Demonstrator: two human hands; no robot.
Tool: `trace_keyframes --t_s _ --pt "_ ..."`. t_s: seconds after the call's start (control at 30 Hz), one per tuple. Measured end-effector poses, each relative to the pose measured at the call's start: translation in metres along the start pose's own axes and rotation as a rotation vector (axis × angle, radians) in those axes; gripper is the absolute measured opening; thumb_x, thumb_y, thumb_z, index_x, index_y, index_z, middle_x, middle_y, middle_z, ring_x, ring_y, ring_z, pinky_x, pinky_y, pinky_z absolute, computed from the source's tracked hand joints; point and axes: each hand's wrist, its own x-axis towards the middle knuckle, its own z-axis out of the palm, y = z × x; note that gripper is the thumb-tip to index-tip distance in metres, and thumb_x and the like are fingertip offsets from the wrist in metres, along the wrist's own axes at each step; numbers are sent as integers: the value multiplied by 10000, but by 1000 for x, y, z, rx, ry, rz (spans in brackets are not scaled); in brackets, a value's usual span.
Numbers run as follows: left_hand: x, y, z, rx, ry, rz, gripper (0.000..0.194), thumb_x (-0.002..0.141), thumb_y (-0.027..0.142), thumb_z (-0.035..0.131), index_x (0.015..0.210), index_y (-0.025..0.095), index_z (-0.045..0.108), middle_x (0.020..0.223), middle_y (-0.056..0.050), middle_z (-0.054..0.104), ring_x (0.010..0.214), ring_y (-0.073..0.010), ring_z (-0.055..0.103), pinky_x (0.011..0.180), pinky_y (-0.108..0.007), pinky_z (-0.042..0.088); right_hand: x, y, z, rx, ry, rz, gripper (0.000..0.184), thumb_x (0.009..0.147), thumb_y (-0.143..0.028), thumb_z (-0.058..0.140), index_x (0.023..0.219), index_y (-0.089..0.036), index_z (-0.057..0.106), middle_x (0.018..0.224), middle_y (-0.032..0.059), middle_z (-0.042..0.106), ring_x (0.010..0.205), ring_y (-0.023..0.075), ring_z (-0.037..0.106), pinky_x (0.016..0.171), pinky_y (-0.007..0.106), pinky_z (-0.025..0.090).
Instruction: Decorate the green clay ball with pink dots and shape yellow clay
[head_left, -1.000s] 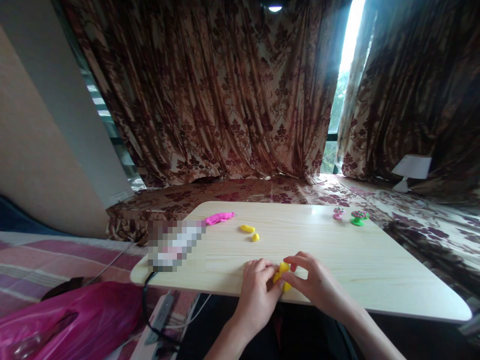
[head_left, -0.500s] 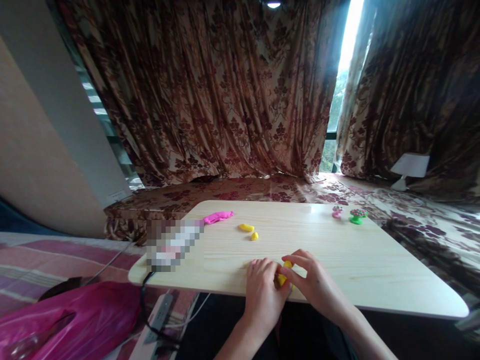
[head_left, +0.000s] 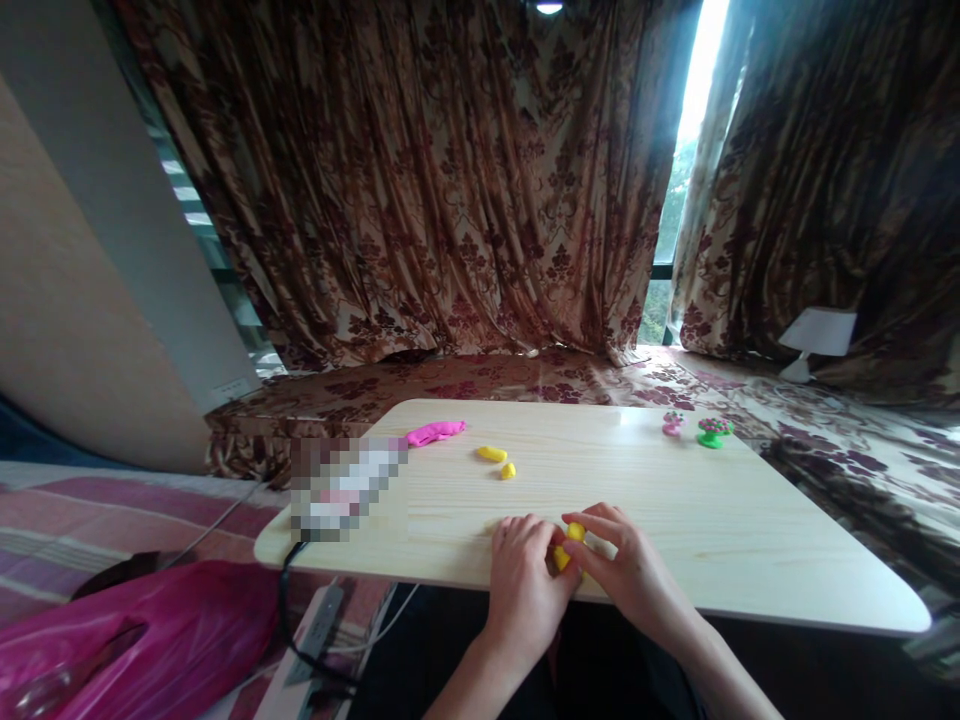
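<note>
Near the table's front edge, my left hand is closed on a piece of yellow modelling clay, its fingers partly covering it. My right hand pinches the rounded upper part of the yellow clay between thumb and fingers. Whether the two yellow parts are joined I cannot tell. Farther back on the table lie a yellow clay roll and a small yellow lump. A long pink clay piece rests behind them to the left.
On the light wooden table, a pink clay figure and a green-based, dotted one stand at the back right. A blurred-out object with a black cable occupies the left end. Beyond are a power strip, a pink bag and a lamp.
Both hands stay nearly where they were, still on the yellow clay. The right fingers shift slightly, and a little more of the upper yellow part shows. The whole view moves very slightly.
</note>
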Motion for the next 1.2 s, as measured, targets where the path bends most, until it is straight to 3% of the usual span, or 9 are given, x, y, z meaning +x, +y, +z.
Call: trace_keyframes --t_s 0.13,0.4,0.57,0.73,0.87,1.07,1.2 --pt "0 1 -2 -3 -24 7 77 714 145 561 743 216 553 781 -2 578 818 -195 512 821 -370 361 3 -4 -6 -4 -14 -27 370 774 -298 608 1141 -255 576 967 35 589 958 195 518 865 328 415" --pt "0 1 -3 -13 -38 7 24 726 215 590 748 220 583 798 -11 583 843 -207 518 848 -392 358 5 -6 -3 57 10 -16 239 829 -329 531 1026 -257 645 900 38 611 915 197 541 833 336 436" --pt "-1 -1 -7 -38 -59 -13 255 687 275 636 940 252 611 941 -36 571 907 -233 505 835 -395 384 -2 1 -14 167 -23 58 401 859 -390 465 1232 -243 484 1022 40 568 948 175 547 850 316 437" --pt "-1 -2 -10 -75 -93 -16 305 683 235 624 984 277 610 964 -29 570 939 -233 506 872 -406 389 -1 -5 -20 -11 45 34 301 829 -383 505 1074 -229 588 933 43 577 884 181 557 792 300 442" --pt "-2 -6 -12 -146 -80 -39 349 709 239 606 1056 265 585 1025 -44 554 996 -221 500 901 -377 401 9 -12 -21 -66 -59 -51 210 810 -273 532 997 -240 620 882 22 588 833 164 565 773 286 436" --pt "-5 -9 -15 -162 -73 -39 316 734 204 571 1044 265 587 1057 -45 537 1021 -216 486 925 -372 392 20 -5 -32 -48 -193 -108 269 812 -168 500 1044 -254 606 946 17 595 904 157 548 817 286 415" --pt "-6 -6 -17 -129 -100 -26 286 739 199 557 1013 273 593 1023 -38 540 989 -224 488 900 -393 396 18 -3 -32 -46 -184 -85 308 800 -168 519 1094 -240 570 960 18 588 884 149 553 805 283 418"
